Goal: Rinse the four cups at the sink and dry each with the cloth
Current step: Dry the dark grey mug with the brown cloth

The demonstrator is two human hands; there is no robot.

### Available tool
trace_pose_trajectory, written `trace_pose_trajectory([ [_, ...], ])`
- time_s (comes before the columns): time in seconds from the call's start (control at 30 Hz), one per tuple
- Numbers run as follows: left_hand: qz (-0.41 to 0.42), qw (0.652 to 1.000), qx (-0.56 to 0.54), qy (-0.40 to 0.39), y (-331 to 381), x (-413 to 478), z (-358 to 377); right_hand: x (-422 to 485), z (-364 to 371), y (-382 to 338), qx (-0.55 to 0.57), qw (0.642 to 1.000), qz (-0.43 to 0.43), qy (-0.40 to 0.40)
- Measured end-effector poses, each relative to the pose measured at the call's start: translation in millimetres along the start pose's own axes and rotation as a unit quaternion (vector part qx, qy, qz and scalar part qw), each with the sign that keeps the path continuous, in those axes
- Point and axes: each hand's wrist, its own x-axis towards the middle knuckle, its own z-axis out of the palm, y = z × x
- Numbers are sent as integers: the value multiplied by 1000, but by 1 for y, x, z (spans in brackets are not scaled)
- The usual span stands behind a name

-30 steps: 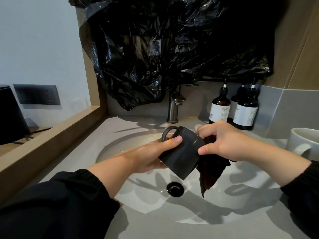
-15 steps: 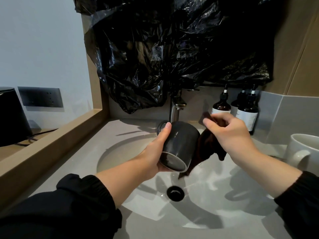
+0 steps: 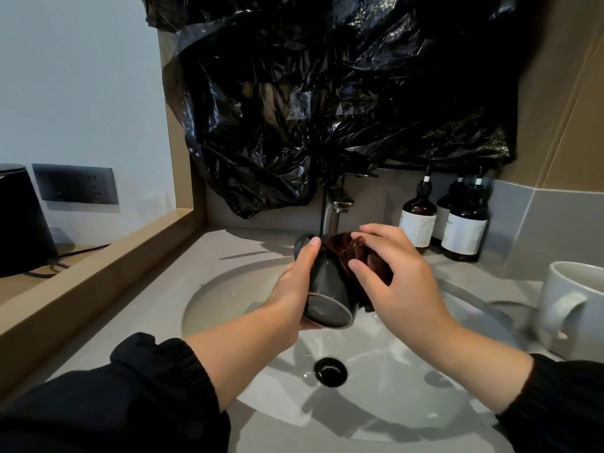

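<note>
Black cup (image 3: 327, 282), clamped in the left grip (image 3: 292, 289) over the sink (image 3: 225, 289), wants turning while the right grip (image 3: 400, 276), clutching the cloth (image 3: 346, 253), rubs firmly.

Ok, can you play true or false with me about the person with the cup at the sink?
1. The left hand grips the black cup above the sink. True.
2. The right hand holds a dark cloth against that cup. True.
3. The white mug sits inside the sink bowl. False: it stands on the counter, to the right of the bowl.
4. The brown bottles lie on their sides. False: they stand upright behind the sink.
</note>
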Motion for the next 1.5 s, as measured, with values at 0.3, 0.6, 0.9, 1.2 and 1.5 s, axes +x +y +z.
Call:
trace_pose_trajectory([
  [0.3, 25, 999, 23, 31, 0, 2, -1, -10, 4, -6, -112, 982, -146, -39],
  [0.6, 63, 997, 31, 33, 0, 7, 3, 5, -3, -5, -123, 983, -137, 2],
  [0.9, 50, 998, 22, -16, -4, 10, -6, -14, 0, -18, -133, 943, -280, -120],
  [1.2, 39, 999, 22, -11, -1, 6, -4, -1, -10, -3, -141, 971, -184, -57],
  [1.5, 52, 993, 102, 4, -2, 4, 2, 13, -9, -2, -149, 980, -128, -33],
])
